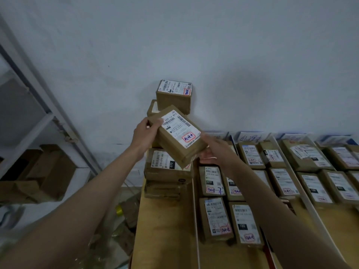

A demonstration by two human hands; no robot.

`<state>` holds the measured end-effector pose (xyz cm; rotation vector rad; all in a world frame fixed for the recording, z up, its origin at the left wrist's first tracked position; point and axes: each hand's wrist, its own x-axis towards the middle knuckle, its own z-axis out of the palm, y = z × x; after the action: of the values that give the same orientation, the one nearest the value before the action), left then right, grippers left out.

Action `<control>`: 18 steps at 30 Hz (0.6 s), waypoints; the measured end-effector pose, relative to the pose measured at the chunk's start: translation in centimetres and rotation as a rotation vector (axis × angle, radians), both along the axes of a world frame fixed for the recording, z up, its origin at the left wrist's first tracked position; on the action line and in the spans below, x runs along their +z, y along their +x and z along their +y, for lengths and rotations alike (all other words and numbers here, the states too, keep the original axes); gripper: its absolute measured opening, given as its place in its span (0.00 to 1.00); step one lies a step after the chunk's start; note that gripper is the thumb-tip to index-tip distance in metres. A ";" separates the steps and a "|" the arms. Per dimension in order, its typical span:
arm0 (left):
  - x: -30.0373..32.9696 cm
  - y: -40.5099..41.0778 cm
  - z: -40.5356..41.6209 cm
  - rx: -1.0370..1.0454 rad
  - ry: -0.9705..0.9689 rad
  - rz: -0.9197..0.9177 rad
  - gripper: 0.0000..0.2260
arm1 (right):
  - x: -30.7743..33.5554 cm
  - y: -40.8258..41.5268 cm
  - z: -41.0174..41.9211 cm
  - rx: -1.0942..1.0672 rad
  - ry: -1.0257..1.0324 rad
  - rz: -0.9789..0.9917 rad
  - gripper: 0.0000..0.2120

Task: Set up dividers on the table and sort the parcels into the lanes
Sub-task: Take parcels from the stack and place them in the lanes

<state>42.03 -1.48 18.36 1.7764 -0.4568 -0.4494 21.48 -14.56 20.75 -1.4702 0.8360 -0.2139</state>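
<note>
Far left: metal shelf rack (29, 94) w/ open cardboard boxes (38, 171) on it. Left hand (144, 135) grips the far-left corner of a brown parcel (177, 135), thumb on its white label. Parcel is held tilted in the air, above the stack of parcels (168, 169) at the surface's (165, 230) far-left end, near the wall. Right hand (218, 150) cups the parcel's near-right end from below, fingers under it. Both hands clamped on the same parcel. Right of the stack: white divider strips (196, 220) split the surface into lanes; sorted parcels (215, 216) lie flat in rows, labels up. Paper lane signs (250, 137) stand along the far edge.
</note>
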 end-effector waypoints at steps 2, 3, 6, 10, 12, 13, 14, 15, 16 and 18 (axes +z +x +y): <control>-0.1 -0.8 0.5 -0.066 0.013 -0.002 0.16 | -0.5 -1.8 0.9 0.055 -0.021 0.042 0.27; -0.1 -1.3 0.7 -0.096 0.018 -0.006 0.15 | -0.8 -2.6 1.3 0.085 -0.020 0.061 0.27; 0.0 -2.8 1.0 -0.202 0.061 -0.035 0.14 | -1.2 -4.8 2.5 0.178 0.000 0.085 0.23; 0.1 -5.2 0.9 -0.294 0.105 -0.055 0.18 | -1.5 -7.5 3.5 0.160 0.002 0.066 0.15; 0.0 -6.7 1.0 -0.275 0.113 -0.085 0.23 | -1.7 -8.8 3.7 0.105 -0.028 0.081 0.12; -0.1 -7.5 1.1 -0.249 0.134 -0.109 0.25 | -1.8 -9.5 3.8 0.074 -0.044 0.089 0.12; -0.2 -8.3 1.2 -0.233 0.159 -0.141 0.26 | -2.0 -10.3 3.8 0.043 -0.054 0.091 0.13; -0.6 -9.1 1.4 -0.237 0.176 -0.180 0.25 | -2.1 -11.0 3.8 0.010 -0.060 0.098 0.14; -1.0 -9.9 1.7 -0.261 0.190 -0.227 0.23 | -2.3 -11.8 3.8 -0.025 -0.061 0.117 0.15; -2.1 -11.5 2.2 -0.320 0.240 -0.349 0.20 | -2.7 -13.3 3.8 -0.083 -0.063 0.174 0.16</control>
<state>30.56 0.72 16.28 2.0312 -0.9756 -0.4293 8.13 -10.78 18.03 -1.5303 1.0402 -0.1768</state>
